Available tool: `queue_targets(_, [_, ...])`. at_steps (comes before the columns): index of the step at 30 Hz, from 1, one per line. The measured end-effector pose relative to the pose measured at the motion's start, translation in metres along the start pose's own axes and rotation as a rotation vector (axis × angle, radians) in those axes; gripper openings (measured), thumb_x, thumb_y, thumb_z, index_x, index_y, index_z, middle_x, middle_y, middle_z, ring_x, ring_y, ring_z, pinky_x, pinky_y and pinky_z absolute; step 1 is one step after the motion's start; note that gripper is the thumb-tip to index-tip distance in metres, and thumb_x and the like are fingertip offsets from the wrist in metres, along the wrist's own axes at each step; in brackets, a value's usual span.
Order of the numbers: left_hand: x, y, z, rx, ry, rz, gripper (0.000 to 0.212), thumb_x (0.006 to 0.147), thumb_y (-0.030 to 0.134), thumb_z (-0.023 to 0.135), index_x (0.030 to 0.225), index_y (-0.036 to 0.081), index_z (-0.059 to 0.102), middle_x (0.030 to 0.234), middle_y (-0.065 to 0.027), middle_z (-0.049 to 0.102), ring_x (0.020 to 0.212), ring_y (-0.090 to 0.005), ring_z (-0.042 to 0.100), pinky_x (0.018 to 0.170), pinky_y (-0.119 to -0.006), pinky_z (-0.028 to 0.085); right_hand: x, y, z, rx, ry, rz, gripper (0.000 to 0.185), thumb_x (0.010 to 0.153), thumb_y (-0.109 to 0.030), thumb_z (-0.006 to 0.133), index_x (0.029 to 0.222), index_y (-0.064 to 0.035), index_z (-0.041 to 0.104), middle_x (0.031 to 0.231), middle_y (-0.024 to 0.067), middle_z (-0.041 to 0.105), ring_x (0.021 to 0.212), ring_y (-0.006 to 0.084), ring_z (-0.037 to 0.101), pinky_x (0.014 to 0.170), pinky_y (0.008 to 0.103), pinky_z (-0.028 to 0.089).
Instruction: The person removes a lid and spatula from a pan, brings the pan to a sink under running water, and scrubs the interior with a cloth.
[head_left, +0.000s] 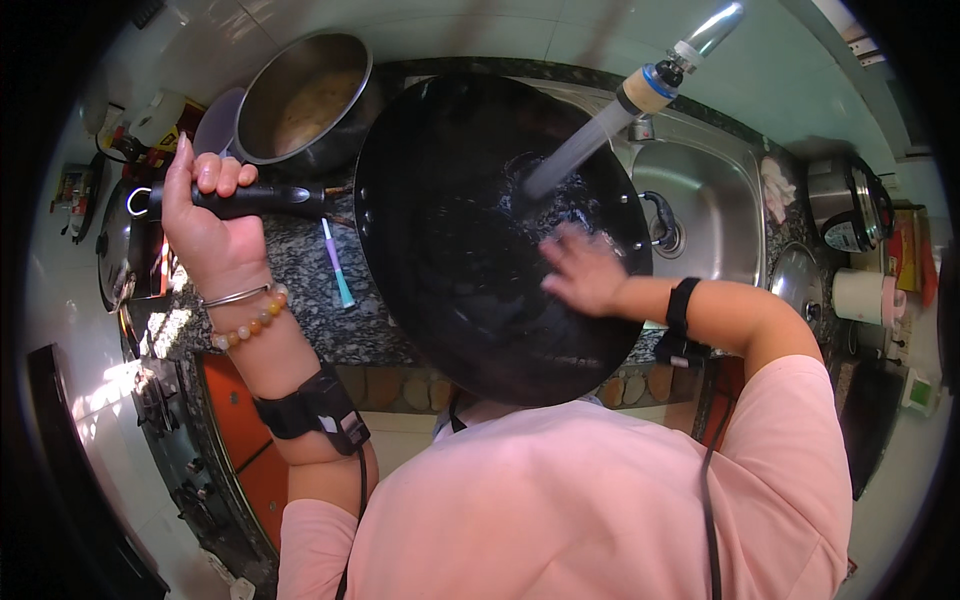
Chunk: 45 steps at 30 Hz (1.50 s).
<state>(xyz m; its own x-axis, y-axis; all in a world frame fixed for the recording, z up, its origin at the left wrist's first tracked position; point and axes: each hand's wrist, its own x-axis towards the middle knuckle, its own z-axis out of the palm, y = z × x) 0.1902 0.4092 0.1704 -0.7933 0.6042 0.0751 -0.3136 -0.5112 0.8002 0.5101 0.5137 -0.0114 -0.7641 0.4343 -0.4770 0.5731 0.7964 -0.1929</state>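
My left hand (217, 202) grips the long black handle (262, 201) of a large black wok (465, 247). The wok lies over the sink edge and the counter, its inside facing up towards me. From the faucet (651, 86) a thick stream of water (570, 150) pours into the wok and splashes on its inner surface. Just below that splash is my right hand (585, 274), blurred, with its fingers apart over the wok's inside; nothing shows in it, though its palm is hidden. A small loop handle (661, 219) sits on the wok's right side.
A deep pot (307, 97) with cloudy liquid stands behind my left hand. The steel sink basin (705, 195) lies right of the wok. A small purple-and-teal brush (337, 266) rests on the granite counter (300, 277). A rice cooker (844, 199) and a pot lid (796, 277) are farther right.
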Motion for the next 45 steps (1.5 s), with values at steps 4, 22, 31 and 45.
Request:
queue_targets(4, [0.004, -0.002, -0.003, -0.005, -0.009, -0.007, 0.022, 0.08, 0.016, 0.048, 0.06, 0.011, 0.038, 0.05, 0.0029, 0.035, 0.046, -0.0074, 0.033, 0.051, -0.024, 0.031, 0.073, 0.023, 0.0, -0.076, 0.42, 0.264, 0.062, 0.078, -0.044, 0.039, 0.124, -0.006, 0.025, 0.13, 0.0172, 0.016, 0.122, 0.0309, 0.013, 0.096, 0.0452, 0.011])
queue_targets(22, [0.019, -0.013, -0.017, -0.062, 0.032, -0.05, 0.02, 0.078, 0.014, 0.049, 0.063, 0.013, 0.037, 0.05, 0.0033, 0.035, 0.045, -0.0071, 0.033, 0.051, -0.024, 0.032, 0.084, 0.024, 0.001, -0.014, 0.422, 0.339, 0.061, 0.078, -0.044, 0.038, 0.124, -0.0056, 0.025, 0.131, 0.016, 0.017, 0.122, 0.0287, 0.012, 0.097, 0.0433, 0.012])
queue_targets(31, [0.023, -0.02, -0.018, -0.08, -0.059, -0.054, 0.02, 0.078, 0.014, 0.05, 0.062, 0.014, 0.038, 0.051, 0.0035, 0.035, 0.046, -0.0078, 0.034, 0.051, -0.024, 0.032, 0.2, -0.154, -0.124, 1.394, 0.786, 0.252, 0.072, 0.081, -0.051, 0.024, 0.127, -0.0025, -0.003, 0.132, 0.0206, -0.008, 0.122, 0.0333, -0.006, 0.097, 0.0464, 0.003])
queue_targets(45, [0.032, -0.019, -0.015, -0.066, 0.008, -0.009, 0.018, 0.077, 0.015, 0.051, 0.064, 0.013, 0.038, 0.051, 0.0031, 0.036, 0.046, -0.008, 0.035, 0.05, -0.025, 0.032, 0.035, 0.013, 0.02, -0.154, 0.24, 0.261, 0.059, 0.081, -0.044, 0.03, 0.127, -0.0092, 0.018, 0.132, 0.016, 0.011, 0.122, 0.0293, 0.012, 0.096, 0.0467, 0.012])
